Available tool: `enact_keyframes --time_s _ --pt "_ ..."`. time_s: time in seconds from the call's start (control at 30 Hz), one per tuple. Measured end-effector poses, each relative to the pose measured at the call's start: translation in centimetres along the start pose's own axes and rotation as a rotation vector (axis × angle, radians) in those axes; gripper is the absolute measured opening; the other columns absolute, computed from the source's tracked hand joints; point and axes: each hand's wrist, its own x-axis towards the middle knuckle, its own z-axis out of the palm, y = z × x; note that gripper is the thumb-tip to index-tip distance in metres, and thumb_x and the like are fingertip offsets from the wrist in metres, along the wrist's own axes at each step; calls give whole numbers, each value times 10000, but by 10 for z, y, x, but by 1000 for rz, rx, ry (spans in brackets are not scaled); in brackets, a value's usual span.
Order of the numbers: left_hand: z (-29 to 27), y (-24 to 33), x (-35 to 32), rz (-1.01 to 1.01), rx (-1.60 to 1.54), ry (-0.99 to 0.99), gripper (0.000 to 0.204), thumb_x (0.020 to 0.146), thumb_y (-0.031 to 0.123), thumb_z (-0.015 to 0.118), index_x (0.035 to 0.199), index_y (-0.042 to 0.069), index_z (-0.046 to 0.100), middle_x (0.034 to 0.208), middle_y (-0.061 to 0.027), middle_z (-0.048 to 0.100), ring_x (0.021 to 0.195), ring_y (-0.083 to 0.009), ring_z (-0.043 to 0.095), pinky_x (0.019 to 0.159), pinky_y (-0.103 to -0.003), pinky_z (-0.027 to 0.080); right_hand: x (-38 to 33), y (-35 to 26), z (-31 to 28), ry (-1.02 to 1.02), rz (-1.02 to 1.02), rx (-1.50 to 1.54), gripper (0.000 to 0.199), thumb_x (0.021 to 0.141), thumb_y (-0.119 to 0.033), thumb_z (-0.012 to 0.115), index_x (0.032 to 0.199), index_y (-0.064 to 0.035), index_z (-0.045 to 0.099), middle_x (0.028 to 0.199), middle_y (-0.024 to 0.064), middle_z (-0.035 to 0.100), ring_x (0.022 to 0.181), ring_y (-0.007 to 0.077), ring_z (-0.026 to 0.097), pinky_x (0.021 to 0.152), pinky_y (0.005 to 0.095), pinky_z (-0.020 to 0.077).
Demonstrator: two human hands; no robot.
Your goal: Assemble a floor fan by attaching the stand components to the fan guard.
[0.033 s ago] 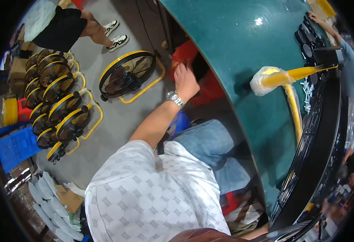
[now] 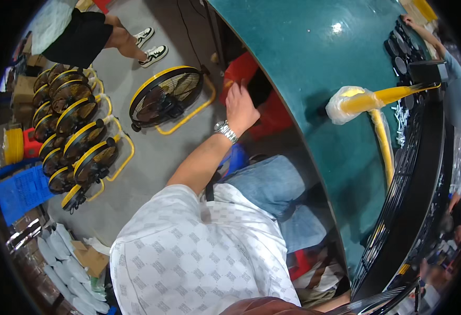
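My left hand [image 2: 241, 108], with a metal watch [image 2: 225, 131] at its wrist, reaches down beside the table to a red bin [image 2: 241, 68]. Its fingers are stretched out and slightly bent, pointing into the bin. I see nothing in them, though the tips are partly lost against the bin. Only a piece of my right forearm [image 2: 338, 303] shows at the lower edge; that hand is out of sight. On the green table [image 2: 293, 68] a large black fan housing with a wire grille [image 2: 393, 210] stands beside a yellow tube stand [image 2: 372, 100], whose end is wrapped in clear plastic.
One yellow-and-black floor fan [image 2: 167, 100] stands on the floor, with several more [image 2: 78, 126] to its left. A blue crate [image 2: 23, 191] sits at far left. Screws [image 2: 400, 123] and black round parts [image 2: 398, 47] lie on the table near a co-worker's hand [image 2: 409, 21].
My left hand and wrist have shifted very slightly to the left over the red bin. The fan housing and the tube stand have not moved.
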Motion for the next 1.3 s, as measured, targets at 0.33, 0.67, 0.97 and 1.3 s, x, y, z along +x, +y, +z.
enact_keyframes --time_s 0.33,0.67,0.97,1.3 --pt "-1 -23 -25 -83 -127 -201 897 715 261 746 1382 -114 278 1221 -287 473 1142 -416 486 971 -433 428 0 -1 -1 -10 26 35 478 1035 -320 405 1323 47 507 1272 79 553 1190 173 489 1063 295 319" --pt "19 -18 -22 -43 86 -16 819 703 363 792 1308 -51 427 1226 -318 457 1134 -456 475 1003 -468 396 -5 -7 10 -166 70 71 453 1035 -286 396 1334 40 498 1277 85 550 1198 176 484 1066 292 315" --pt "70 -40 12 190 129 -267 72 759 96 636 762 24 634 822 -138 694 699 -282 660 637 -421 523 -24 -24 37 -130 -436 -386 311 939 -183 467 1123 -23 661 1115 66 654 1058 168 594 935 285 438" --pt "78 -33 37 -20 26 -167 274 862 160 619 1058 -21 559 1000 -173 653 873 -290 643 776 -401 515 -26 -27 33 -108 -180 -153 357 984 -357 511 1056 -49 677 918 5 646 867 79 568 809 234 444"
